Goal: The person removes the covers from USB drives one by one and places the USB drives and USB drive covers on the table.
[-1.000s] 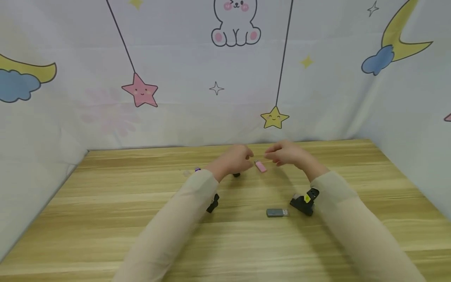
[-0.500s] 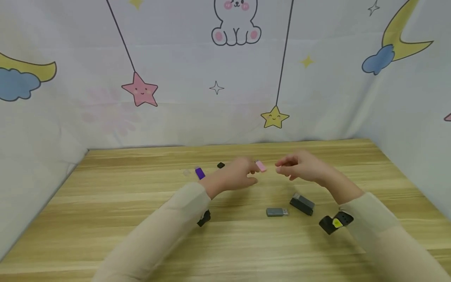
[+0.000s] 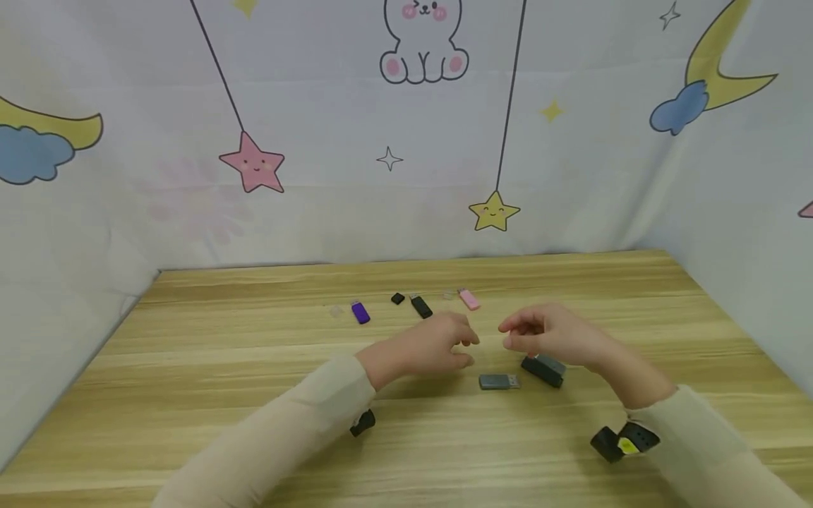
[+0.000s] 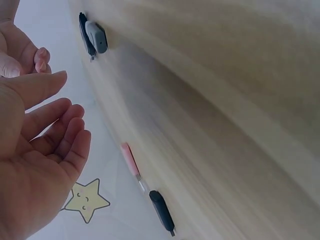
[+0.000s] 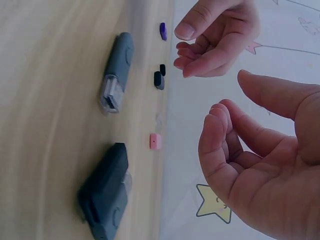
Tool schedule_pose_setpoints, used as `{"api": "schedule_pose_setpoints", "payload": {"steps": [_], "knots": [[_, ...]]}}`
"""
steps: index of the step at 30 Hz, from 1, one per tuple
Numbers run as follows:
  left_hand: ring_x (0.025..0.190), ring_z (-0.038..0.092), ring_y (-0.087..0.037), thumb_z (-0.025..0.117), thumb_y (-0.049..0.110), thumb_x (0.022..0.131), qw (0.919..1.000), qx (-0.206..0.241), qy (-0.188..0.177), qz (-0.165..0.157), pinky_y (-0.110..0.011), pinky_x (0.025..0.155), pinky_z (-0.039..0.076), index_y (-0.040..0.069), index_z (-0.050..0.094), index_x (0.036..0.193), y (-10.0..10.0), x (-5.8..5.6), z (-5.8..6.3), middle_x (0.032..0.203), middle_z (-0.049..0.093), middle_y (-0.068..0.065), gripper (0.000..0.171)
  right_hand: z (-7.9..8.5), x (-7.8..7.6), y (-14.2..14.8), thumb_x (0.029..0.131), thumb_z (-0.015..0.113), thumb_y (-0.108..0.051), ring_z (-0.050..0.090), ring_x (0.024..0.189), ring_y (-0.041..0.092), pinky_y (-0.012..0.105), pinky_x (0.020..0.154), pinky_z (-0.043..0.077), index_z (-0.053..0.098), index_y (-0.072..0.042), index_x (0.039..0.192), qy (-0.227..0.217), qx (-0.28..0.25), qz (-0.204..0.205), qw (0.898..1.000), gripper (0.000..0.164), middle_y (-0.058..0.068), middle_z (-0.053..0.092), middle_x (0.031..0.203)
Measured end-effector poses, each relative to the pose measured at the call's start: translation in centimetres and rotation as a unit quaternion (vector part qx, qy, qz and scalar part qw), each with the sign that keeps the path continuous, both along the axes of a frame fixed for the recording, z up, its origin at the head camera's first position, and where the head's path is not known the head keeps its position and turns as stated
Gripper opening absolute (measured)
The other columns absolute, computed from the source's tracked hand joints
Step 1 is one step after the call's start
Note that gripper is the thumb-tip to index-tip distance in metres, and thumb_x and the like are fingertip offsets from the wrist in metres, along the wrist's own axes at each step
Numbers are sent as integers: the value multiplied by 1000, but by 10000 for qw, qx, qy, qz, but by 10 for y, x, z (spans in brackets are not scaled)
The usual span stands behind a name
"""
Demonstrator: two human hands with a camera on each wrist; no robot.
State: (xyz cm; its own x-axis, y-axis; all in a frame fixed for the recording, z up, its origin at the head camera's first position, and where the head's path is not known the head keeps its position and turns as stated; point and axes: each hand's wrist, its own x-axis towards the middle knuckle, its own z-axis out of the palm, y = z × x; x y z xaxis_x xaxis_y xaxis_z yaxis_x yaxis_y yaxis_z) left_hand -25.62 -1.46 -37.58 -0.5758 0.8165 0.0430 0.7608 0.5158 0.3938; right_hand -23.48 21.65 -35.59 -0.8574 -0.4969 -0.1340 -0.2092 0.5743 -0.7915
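Observation:
My left hand (image 3: 432, 343) hovers over the middle of the table, its fingers loosely bent with nothing between them. Facing it, my right hand (image 3: 562, 335) is likewise empty, held in the air with thumb and fingers apart. Just below the hands lies a grey USB stick (image 3: 499, 382), its metal plug under a clear cap at the right end. Under the right hand sits a dark USB stick (image 5: 100, 180) with a grey one (image 5: 114, 215) lying against it. Farther back are a pink USB stick (image 3: 469, 299), a black one (image 3: 421, 306) and a purple one (image 3: 360, 312).
A black cap (image 3: 398, 298) and two clear caps lie beside the back sticks, one clear cap (image 3: 447, 295) near the pink stick, another (image 3: 336, 310) left of the purple. A printed cloth (image 3: 317, 212) hangs behind the wooden table (image 3: 190, 395). Both wrists carry black cameras.
Both hands have drawn back toward the person from beside the pink USB stick, the right also moving rightward. The black and purple sticks and caps are now uncovered. The sticks stay in place.

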Motion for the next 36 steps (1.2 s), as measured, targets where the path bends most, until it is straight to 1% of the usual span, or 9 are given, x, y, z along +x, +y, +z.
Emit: {"api": "schedule_pose_setpoints", "payload": {"steps": [3, 9, 16, 22, 26, 31, 33, 36], "knots": [[96, 61, -20, 66, 11, 90, 10000, -29, 16, 13, -26, 85, 49, -1, 70, 111, 1, 3, -2, 105, 65, -10, 25, -4, 3, 0, 92, 65, -18, 57, 77, 20, 32, 68, 52, 60, 8, 120, -91, -72, 24, 9999, 39, 8, 65, 92], [100, 61, -19, 65, 12, 91, 9994, -15, -306, 128, -24, 85, 49, 1, 68, 115, 3, 9, -6, 109, 65, -10, 27, -13, 8, 0, 91, 65, -16, 57, 76, 19, 30, 66, 51, 61, 8, 118, -153, -65, -3, 9999, 36, 8, 65, 91], [100, 60, -16, 66, 13, 91, 9990, 24, -426, 166, -23, 87, 48, 2, 69, 115, 6, 12, -10, 109, 65, -9, 27, -19, 11, 0, 91, 65, -13, 55, 74, 15, 28, 63, 49, 62, 8, 116, -178, -94, 16, 9998, 34, 6, 64, 89], [98, 60, -14, 68, 16, 90, 9990, -13, -435, 96, -20, 86, 48, 3, 70, 113, 9, 14, -14, 107, 65, -7, 27, -25, 11, -2, 89, 67, -12, 54, 72, 12, 23, 61, 46, 64, 7, 112, 35, 25, 190, 9998, 30, 4, 64, 88], [96, 59, -12, 68, 17, 90, 9986, -70, -521, 95, -19, 84, 47, 3, 70, 114, 11, 14, -16, 106, 65, -5, 28, -29, 12, -3, 88, 68, -11, 56, 74, 11, 23, 62, 47, 64, 7, 110, 166, 79, 343, 9992, 29, 3, 66, 89], [95, 59, -10, 69, 18, 90, 9979, -145, -611, 155, -17, 82, 47, 2, 69, 115, 15, 15, -19, 105, 64, -4, 30, -32, 14, -5, 88, 69, -13, 57, 78, 13, 24, 64, 49, 65, 5, 109, 162, 177, 431, 9988, 28, 4, 66, 91], [93, 58, -9, 69, 18, 89, 9978, -170, -619, 152, -16, 81, 46, 3, 69, 115, 16, 15, -20, 103, 64, -3, 30, -32, 14, -6, 87, 70, -14, 56, 79, 13, 24, 65, 49, 65, 5, 108, 177, 208, 457, 9986, 28, 3, 65, 91], [84, 54, -6, 70, 18, 88, 9979, -193, -614, 117, -15, 75, 44, 3, 70, 113, 19, 14, -20, 96, 63, 0, 28, -33, 14, -7, 87, 70, -14, 56, 79, 13, 24, 66, 49, 66, 5, 106, 231, 243, 485, 9983, 27, 3, 64, 90]]}}
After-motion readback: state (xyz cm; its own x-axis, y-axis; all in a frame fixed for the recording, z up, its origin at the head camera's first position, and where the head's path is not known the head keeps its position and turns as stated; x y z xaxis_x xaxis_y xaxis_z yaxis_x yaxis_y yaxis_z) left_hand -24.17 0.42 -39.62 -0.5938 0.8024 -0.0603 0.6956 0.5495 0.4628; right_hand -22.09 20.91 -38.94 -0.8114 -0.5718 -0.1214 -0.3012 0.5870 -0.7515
